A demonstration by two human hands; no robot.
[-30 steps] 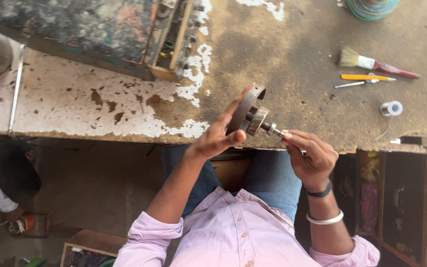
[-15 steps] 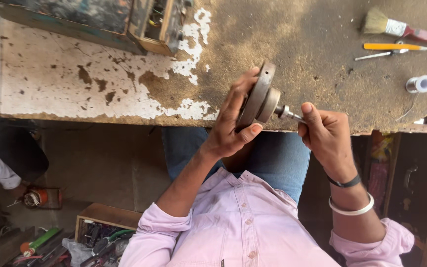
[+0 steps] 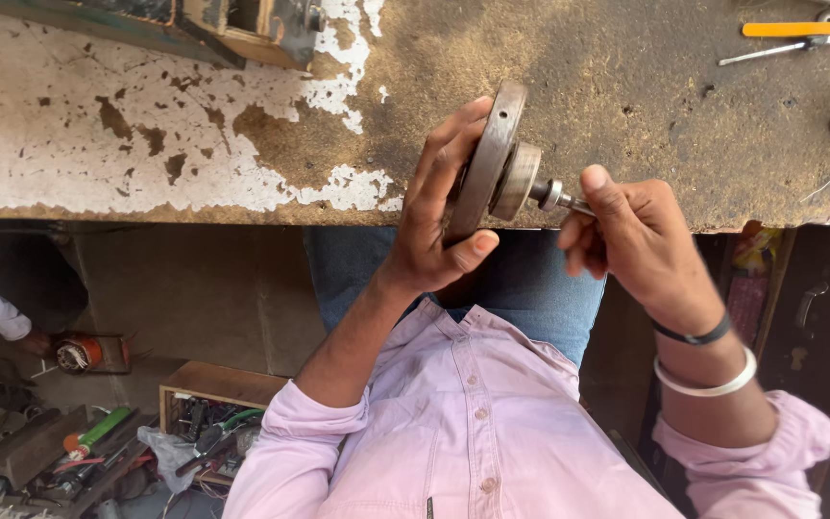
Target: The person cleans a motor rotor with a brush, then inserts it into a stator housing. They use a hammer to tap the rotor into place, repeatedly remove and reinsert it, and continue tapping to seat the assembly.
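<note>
Single view, head-worn camera: looks steeply down the wearer's own chest and forearms, close in, so the pink shirt [image 3: 463, 432] fills the lower frame and the worn workbench [image 3: 194, 125] edge runs across the top. The left hand [image 3: 434, 231] and right hand [image 3: 636, 240] sit near centre; floor clutter at lower left is probably tools, too small to tell

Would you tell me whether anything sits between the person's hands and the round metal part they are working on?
Nothing visible does. The left hand grips the metal disc directly by its rim, and the right hand holds the tool shaft that meets the disc's hub, above the workbench.
</note>
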